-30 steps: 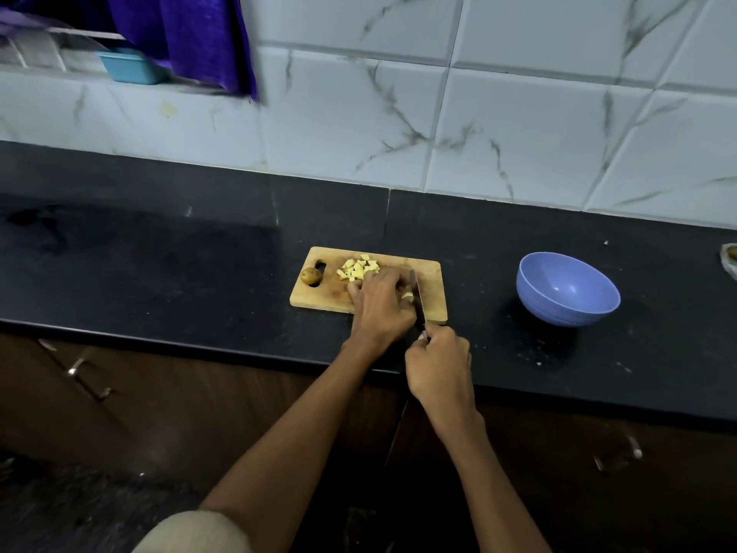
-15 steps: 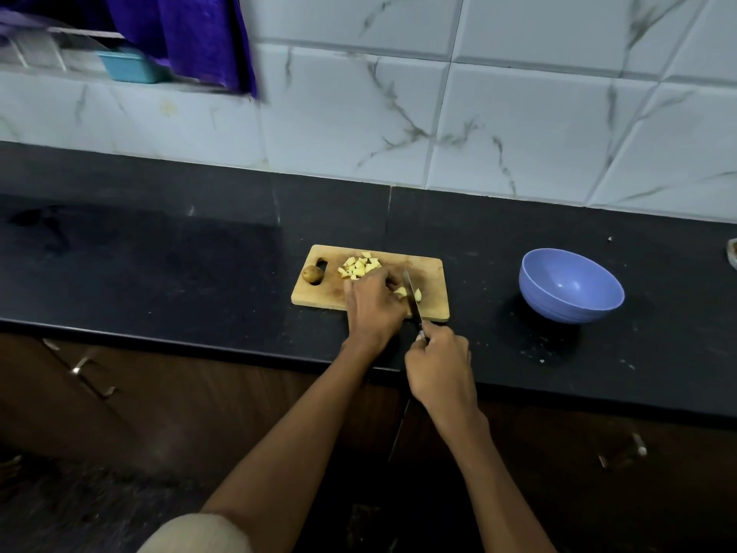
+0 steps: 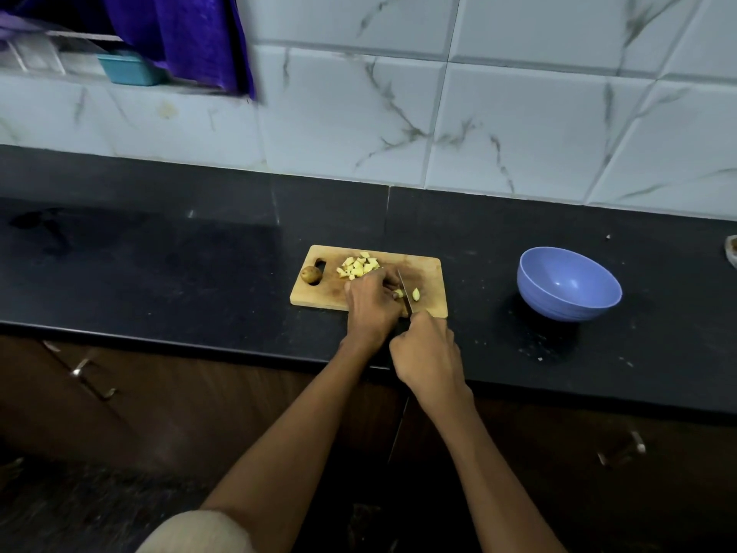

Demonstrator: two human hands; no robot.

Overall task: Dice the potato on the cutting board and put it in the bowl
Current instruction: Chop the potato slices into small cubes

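Change: since a second ago a cut piece has come to lie free on the far side of the blade from the left hand; the right hand has drawn slightly back towards the worktop's front edge
Left grip: left hand curled down on the cutting board, fingers bent over the uncut potato remnant, which barely shows at the fingertips
Right grip: right hand clamped round the knife handle, which the fist hides; only the blade shows
Knife: blade runs away from the right grip across the board, just right of the left fingertips
Diced potato: pale yellow pile on the board, just beyond the left grip
Potato end: small brown-skinned piece beside the board's handle slot, left of the left grip
Bowl: lavender, well right of both grips, on the worktop, no potato seen in it
Worktop: black stone, speckled with crumbs near the bowl
Room: white marbled wall tiles behind; purple cloth and teal container at upper left; dark wooden cabinets with metal handles below
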